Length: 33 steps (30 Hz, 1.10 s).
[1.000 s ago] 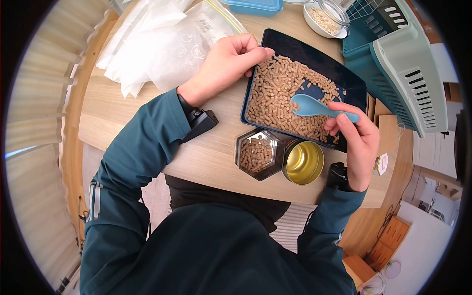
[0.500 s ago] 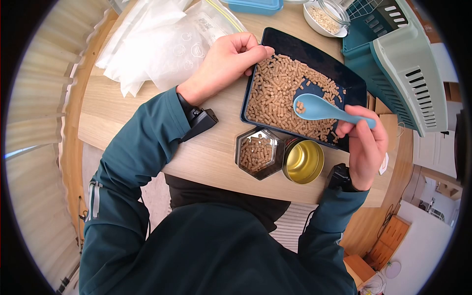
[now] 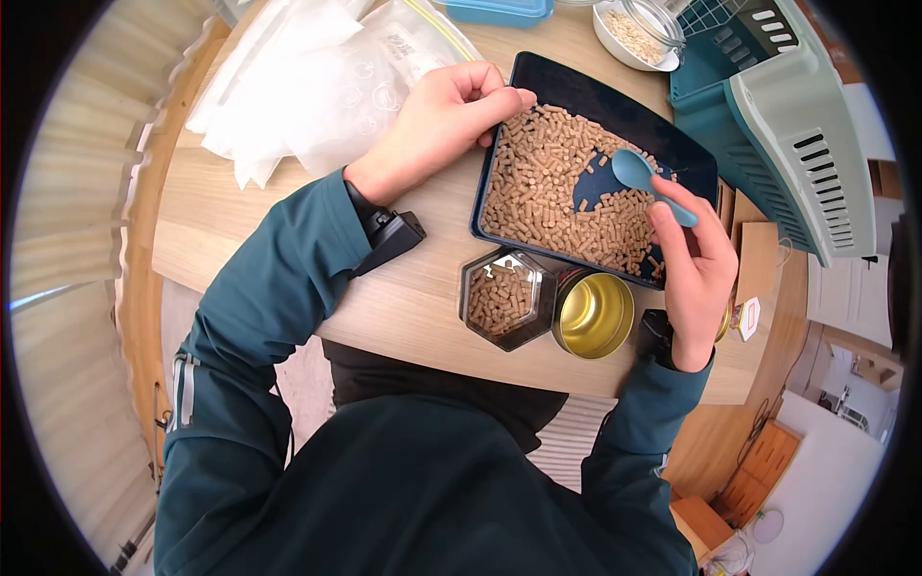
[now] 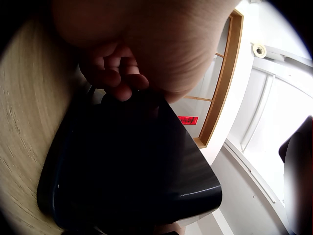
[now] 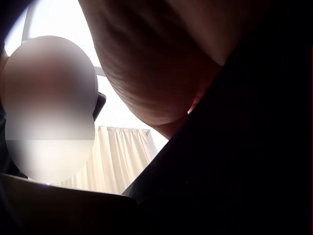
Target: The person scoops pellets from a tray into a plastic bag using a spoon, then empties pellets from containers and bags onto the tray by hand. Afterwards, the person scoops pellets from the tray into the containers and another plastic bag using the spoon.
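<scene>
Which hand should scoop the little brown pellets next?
Probably the right hand: it holds the blue spoon over the dark tray, close to the brown pellets. The left hand holds no spoon and grips the tray's edge.

Both hands (image 3: 434, 123) (image 3: 699, 274) are out front, pinching.

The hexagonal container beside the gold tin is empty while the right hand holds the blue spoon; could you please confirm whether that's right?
Not quite: the head view shows brown pellets in the hexagonal container beside the gold tin; the right hand does hold the blue spoon.
</scene>
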Motion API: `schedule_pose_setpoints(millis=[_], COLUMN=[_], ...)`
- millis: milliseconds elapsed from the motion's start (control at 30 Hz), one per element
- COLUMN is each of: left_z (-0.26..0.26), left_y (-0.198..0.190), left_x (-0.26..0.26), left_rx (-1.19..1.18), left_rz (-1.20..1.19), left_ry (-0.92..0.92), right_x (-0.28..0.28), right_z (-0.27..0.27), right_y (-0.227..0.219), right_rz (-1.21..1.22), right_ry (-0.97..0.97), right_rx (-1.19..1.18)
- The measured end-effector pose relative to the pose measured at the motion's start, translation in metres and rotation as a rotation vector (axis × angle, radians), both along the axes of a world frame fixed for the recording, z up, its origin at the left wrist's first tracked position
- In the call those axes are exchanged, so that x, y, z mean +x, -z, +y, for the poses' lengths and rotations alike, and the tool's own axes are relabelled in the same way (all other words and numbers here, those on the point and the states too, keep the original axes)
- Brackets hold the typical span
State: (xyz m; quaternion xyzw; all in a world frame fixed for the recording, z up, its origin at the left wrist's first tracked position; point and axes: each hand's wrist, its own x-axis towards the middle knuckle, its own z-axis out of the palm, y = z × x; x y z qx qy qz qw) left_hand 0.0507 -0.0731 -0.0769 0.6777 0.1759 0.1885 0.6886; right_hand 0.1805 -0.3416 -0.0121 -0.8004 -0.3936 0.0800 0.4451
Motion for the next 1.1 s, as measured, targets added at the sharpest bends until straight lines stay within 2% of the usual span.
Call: schedule_pose_setpoints(millis=[100,233,433,833,1067,1100], left_z=[0.001,0.002,0.003,0.002,0.002,0.002], left_y=[-0.001,0.0,0.001,0.001,0.003,0.003], left_x=[-0.001,-0.001,-0.001,-0.001,0.0,0.0], left_rx=[-0.006,-0.017,-0.015,-0.006,-0.002,-0.003], left_rz=[-0.004,-0.002,-0.001,0.004,-0.007,-0.007], left_ry=[0.011,0.022,0.026,0.018,0.016,0.016], right_x=[-0.001,-0.004,-0.002,0.008,0.007,0.008], right_z=[0.0,-0.006,-0.009,-0.015,-0.021,-0.02], right_y=[0.002,-0.009,-0.014,-0.012,-0.01,-0.009], right_rz=[0.094,0.311,0.448,0.546,0.489,0.415], right_ry=[-0.097,-0.157,-0.135,-0.128,-0.186,-0.349], right_rx=[0.061,0.016,0.035,0.17,0.299,0.373])
